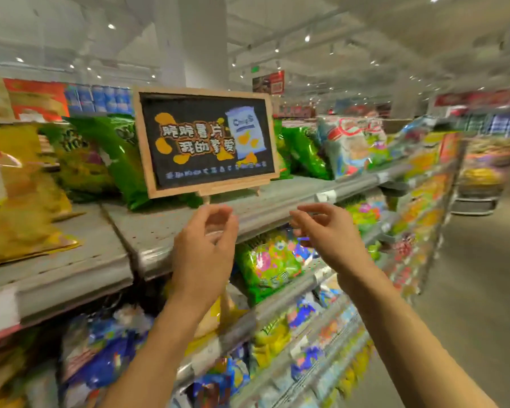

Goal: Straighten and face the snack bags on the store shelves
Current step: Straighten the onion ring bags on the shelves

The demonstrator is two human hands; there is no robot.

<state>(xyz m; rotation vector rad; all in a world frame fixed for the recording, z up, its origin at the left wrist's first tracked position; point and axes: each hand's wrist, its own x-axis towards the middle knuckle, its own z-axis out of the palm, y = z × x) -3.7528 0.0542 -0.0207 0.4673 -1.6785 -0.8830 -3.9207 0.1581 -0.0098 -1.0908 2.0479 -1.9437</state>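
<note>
Green snack bags [121,160] stand on the top shelf [165,231], partly behind a wood-framed chalkboard sign [205,141] that sits near the shelf's front edge on a small easel. More green bags [304,151] and a pale printed bag [351,145] lean to the right of the sign, and yellow bags [18,184] slump at the far left. None of these is touched.

Both hands hang in the air just in front of the shelf lip, below the sign. The left hand [209,240] has its fingers loosely curled with the thumb near the fingertips, and it holds nothing. The right hand [324,228] is likewise relaxed, fingers half bent and pointing left, empty. The view is blurred, so finer detail of the fingers cannot be read.

The relation that matters: the bags lie up and away from both hands, behind the sign's plane. The tilted green bag left of the sign leans with its long axis slanting up toward the left, and the left hand is the nearer one to it. The bags right of the sign lie closer to the right hand. A green bag [265,266] on the shelf below sits between and beneath the two wrists.

The reach probably has to pass around the sign, which could be knocked over.
</note>
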